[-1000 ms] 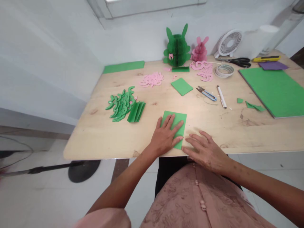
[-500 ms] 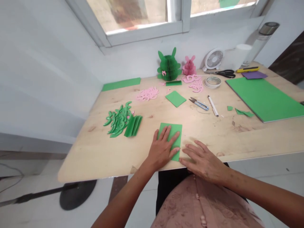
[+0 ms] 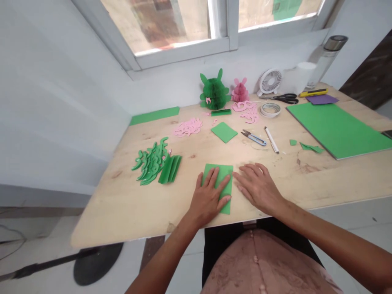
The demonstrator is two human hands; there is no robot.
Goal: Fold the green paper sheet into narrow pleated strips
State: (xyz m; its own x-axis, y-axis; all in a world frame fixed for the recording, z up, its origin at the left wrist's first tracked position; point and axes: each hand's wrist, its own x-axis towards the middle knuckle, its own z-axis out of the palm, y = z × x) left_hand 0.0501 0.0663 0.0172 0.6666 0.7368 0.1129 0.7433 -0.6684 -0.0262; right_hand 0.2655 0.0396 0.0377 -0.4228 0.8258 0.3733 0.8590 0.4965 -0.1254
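Observation:
A green paper rectangle (image 3: 226, 207) lies near the front edge of the wooden table (image 3: 122, 212). My left hand (image 3: 208, 198) rests flat on it with spread fingers, covering its middle and lower left. At its right edge is my right hand (image 3: 259, 185), fingers stretched out, the index tip touching or very near the paper's edge. To the left lie an accordion-folded green paper (image 3: 170, 169) and a pile of green paper cutouts (image 3: 151, 161). Beyond my hands is another green paper piece (image 3: 224, 132).
Thread snips (image 3: 254, 138), a white pen (image 3: 271, 140), a tape roll (image 3: 270, 109) and black scissors (image 3: 285, 98) lie behind. Pink cutouts (image 3: 188, 127), a green honeycomb paper figure (image 3: 214, 93), a pink one (image 3: 240, 92) and a small fan (image 3: 270, 81) are farther back. Large green sheets (image 3: 339, 130) lie right.
My right hand has moved forward along the paper's right edge, from its lower corner toward the upper part. My left hand stays on the paper. The camera view has shifted slightly.

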